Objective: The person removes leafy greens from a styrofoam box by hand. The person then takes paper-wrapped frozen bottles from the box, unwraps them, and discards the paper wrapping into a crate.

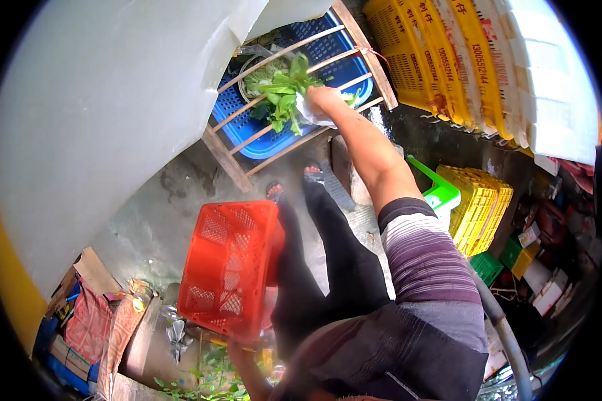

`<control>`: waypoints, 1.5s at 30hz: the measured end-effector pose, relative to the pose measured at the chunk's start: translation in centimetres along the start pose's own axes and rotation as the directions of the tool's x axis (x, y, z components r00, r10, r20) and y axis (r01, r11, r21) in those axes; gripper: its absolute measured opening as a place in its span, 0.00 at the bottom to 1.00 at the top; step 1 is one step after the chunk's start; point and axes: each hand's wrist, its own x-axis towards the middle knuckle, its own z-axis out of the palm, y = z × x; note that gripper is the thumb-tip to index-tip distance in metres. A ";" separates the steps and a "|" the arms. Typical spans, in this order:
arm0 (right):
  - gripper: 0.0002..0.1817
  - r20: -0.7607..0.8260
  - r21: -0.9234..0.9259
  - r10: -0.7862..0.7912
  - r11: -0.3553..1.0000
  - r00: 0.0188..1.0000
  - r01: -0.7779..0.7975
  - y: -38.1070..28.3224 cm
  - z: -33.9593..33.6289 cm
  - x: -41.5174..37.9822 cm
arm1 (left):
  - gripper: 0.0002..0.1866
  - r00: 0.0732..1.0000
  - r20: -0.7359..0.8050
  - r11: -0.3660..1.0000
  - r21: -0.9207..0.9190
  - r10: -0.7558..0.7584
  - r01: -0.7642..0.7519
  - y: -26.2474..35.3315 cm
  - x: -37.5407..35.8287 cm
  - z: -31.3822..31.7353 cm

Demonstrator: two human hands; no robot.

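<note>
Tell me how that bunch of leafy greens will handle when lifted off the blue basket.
The greens will probably be floppy: the leaves splay and droop in several directions. They are likely light for their bulk, since the right hand alone is on them at arm's length. Loose leaves may slip out or tear, as nothing visible ties the bunch over the blue basket.

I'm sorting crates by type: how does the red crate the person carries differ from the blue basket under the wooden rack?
The red crate is rectangular, held tilted off the ground and looks empty; the blue basket is rounded at the corner, sits low beneath the wooden rack and has leafy greens over it, grasped by the right hand. Both are perforated plastic.
</note>
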 end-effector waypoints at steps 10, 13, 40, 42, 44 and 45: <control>0.25 -0.312 0.486 0.184 0.874 0.932 -0.010 -0.8 7.9 -13.6 | 0.27 0.997 -0.006 0.996 0.045 0.079 -0.078 -0.8 3.4 -3.0; 0.20 -0.190 0.488 0.214 0.868 0.958 -0.098 -0.6 8.2 -14.0 | 0.27 0.997 -0.007 0.996 0.048 0.077 -0.077 -0.5 3.5 -3.0; 0.22 -0.183 0.982 0.162 0.080 0.970 0.172 -2.4 -2.8 -23.8 | 0.17 0.972 0.084 0.976 -0.003 0.218 -0.219 0.3 -0.6 -2.3; 0.21 -0.245 0.945 0.168 0.263 0.955 0.196 -3.3 -3.8 -25.4 | 0.17 0.977 0.105 0.982 -0.015 0.188 -0.188 1.4 0.1 -2.8; 0.21 -0.287 0.954 0.185 0.148 0.940 0.262 -4.1 -4.6 -27.4 | 0.16 0.961 0.161 0.974 -0.025 0.226 -0.225 2.2 3.8 -5.4; 0.21 -0.293 0.954 0.206 0.132 0.934 0.270 -4.8 -5.4 -29.6 | 0.16 0.950 0.209 0.972 -0.022 0.232 -0.233 2.8 4.8 -6.1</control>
